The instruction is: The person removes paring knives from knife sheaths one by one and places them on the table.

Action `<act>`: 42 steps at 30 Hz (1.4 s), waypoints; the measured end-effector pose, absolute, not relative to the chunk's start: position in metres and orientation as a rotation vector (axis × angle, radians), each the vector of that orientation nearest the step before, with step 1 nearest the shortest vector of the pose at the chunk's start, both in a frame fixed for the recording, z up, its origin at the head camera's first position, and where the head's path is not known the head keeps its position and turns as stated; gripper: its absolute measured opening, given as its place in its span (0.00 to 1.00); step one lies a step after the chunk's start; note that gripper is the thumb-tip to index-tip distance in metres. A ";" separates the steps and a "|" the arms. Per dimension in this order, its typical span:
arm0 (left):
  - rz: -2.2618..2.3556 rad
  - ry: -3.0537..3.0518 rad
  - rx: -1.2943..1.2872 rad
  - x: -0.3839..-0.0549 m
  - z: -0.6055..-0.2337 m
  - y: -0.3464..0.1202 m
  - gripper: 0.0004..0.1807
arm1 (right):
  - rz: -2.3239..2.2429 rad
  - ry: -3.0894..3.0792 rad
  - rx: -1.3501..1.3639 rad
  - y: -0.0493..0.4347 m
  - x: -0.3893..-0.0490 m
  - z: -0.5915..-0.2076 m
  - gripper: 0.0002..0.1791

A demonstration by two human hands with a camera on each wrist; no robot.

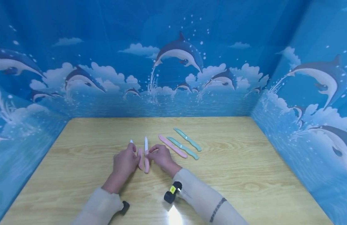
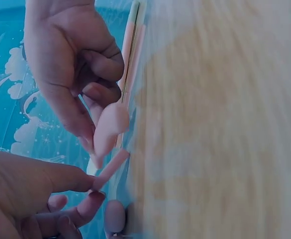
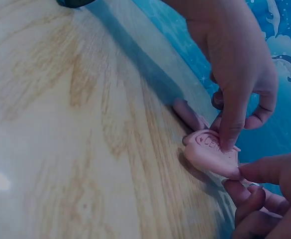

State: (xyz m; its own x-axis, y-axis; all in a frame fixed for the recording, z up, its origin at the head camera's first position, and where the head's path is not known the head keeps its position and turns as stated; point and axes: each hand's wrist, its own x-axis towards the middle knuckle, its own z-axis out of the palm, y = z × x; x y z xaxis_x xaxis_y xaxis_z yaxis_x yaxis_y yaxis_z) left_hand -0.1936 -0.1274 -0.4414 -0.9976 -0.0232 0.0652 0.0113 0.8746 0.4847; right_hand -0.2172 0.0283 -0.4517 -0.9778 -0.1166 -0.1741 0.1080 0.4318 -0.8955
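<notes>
Close by your right hand (image 1: 161,155), green knives (image 1: 187,139) are lying in the way

A long pink piece (image 1: 172,146) is lying aslant beside them. That hand is pinching a pink knife (image 1: 146,165) between its fingertips, blade pointing away; just beside, your left hand (image 1: 125,162) is pinching a short pink piece (image 1: 140,157), a blade tip (image 1: 131,141) showing past it. Leftward, the table (image 1: 63,162) is stretching wide; its far edge is running well beyond, along the curtain (image 1: 106,34).
</notes>
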 end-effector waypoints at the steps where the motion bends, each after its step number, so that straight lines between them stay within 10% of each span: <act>1: -0.753 -2.984 0.017 -0.194 -0.440 -0.127 0.16 | -1.562 2.485 -0.004 0.027 -0.218 -0.452 0.10; 42: -0.443 -3.021 -0.159 -0.189 -0.438 -0.118 0.22 | -1.271 2.803 -0.173 0.023 -0.213 -0.458 0.12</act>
